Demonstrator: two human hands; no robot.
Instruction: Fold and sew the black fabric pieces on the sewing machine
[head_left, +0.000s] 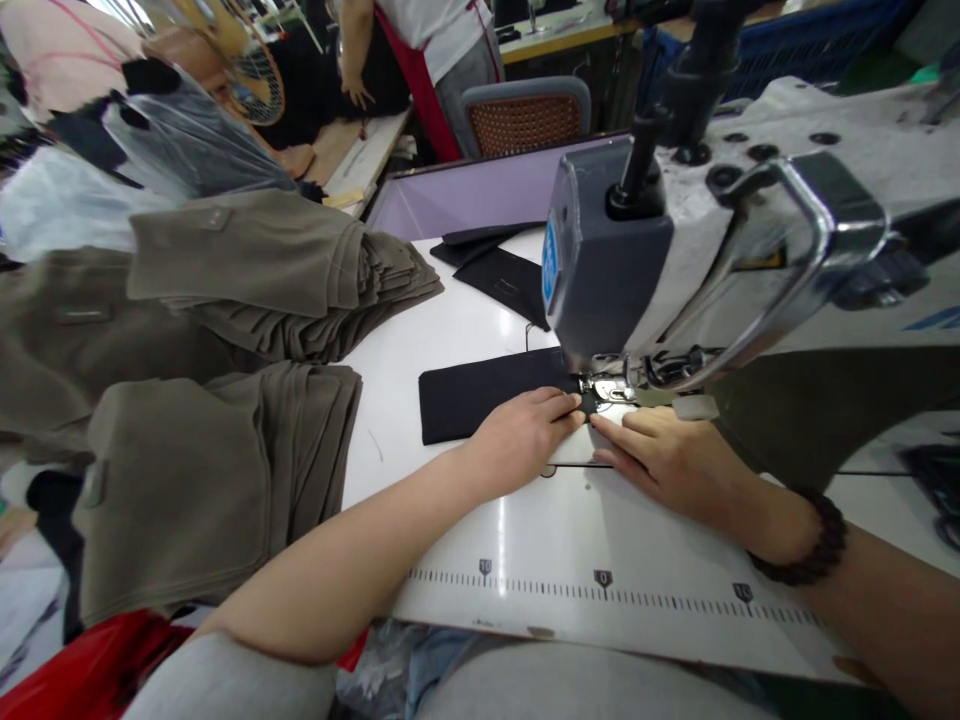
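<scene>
A black fabric strip (469,397) lies flat on the white sewing table (555,545), its right end under the presser foot (609,387) of a grey sewing machine (720,250). My left hand (521,435) rests on the strip's right end, fingers pressing it down beside the foot. My right hand (664,455) lies flat on the table just right of the foot, fingertips touching the fabric end. A dark bead bracelet (814,545) circles my right wrist.
Stacks of olive-brown garment pieces (247,290) cover the table's left side. More black pieces (499,268) lie behind the machine. A ruler scale (600,585) runs along the table's front edge. Another person (435,50) stands at the back by a chair (525,115) and a fan (247,65).
</scene>
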